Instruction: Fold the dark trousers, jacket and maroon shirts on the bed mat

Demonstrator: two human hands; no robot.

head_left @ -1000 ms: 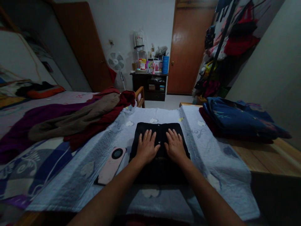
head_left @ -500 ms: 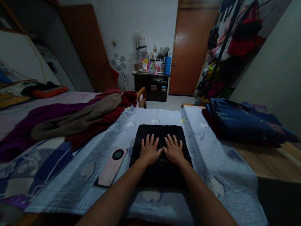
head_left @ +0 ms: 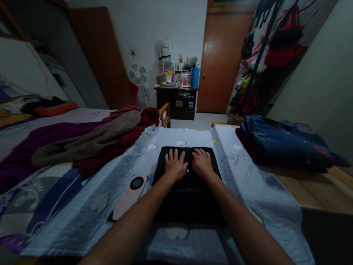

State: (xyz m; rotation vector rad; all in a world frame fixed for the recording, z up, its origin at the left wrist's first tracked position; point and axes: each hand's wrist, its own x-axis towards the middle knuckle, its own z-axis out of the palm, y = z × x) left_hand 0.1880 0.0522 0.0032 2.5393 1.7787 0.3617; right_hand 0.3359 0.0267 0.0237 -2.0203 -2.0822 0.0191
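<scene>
One folded black button-front garment point(head_left: 190, 206), easily spoiled

The garment is laid right under both hands. It is touched by the left hand point(head_left: 175, 167), spread flat, and by the right hand point(head_left: 202, 164), its fingers a little bent; nothing seems to be pinched. A crease could be made if one side were pushed harder. The folds could be pulled crooked if the cloth were dragged forward. The blue heart-print cover point(head_left: 171, 134) underneath could be bunched too. The pink phone point(head_left: 129, 197), left of and nearer than the hands, could be bumped by a wide pull back.
</scene>
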